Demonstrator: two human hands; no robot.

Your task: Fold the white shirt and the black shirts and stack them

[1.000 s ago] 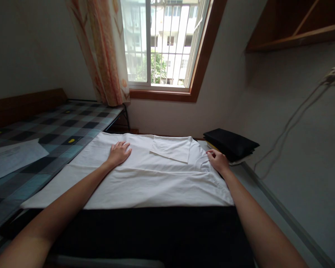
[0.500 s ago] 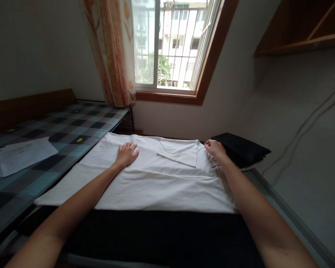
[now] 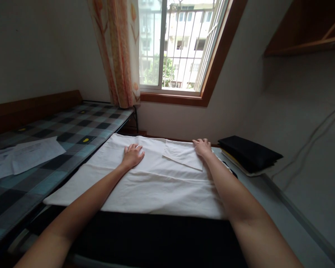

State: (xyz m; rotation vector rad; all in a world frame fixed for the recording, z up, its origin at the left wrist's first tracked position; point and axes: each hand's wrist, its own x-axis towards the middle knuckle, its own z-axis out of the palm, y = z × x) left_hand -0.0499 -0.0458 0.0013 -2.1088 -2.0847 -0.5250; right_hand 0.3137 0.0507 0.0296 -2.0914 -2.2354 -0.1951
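A white cloth [image 3: 156,197], with a crease across its middle, lies spread over a black surface [image 3: 156,238]. Near its far edge is a smaller squarish white piece [image 3: 182,154], like a pocket or folded flap. My left hand [image 3: 133,155] rests flat on the cloth to the left of that piece, fingers spread. At the far right corner, my right hand [image 3: 203,147] lies palm down on the cloth and the edge of the small piece, fingers stretched out and slightly bent. My right forearm hides part of the cloth's right side.
On the left stands a bed with a checked mattress [image 3: 100,119], papers [image 3: 36,152] lying on it. A stack with a black folded item [image 3: 248,150] on top sits at right by the wall. Behind are a curtain [image 3: 120,56], a barred window and an overhead wooden shelf [image 3: 304,48].
My right hand has moved left from the cloth's right edge and changed from a pinch to lying with fingers out. My left hand stays in place on the cloth. The view has shifted slightly.
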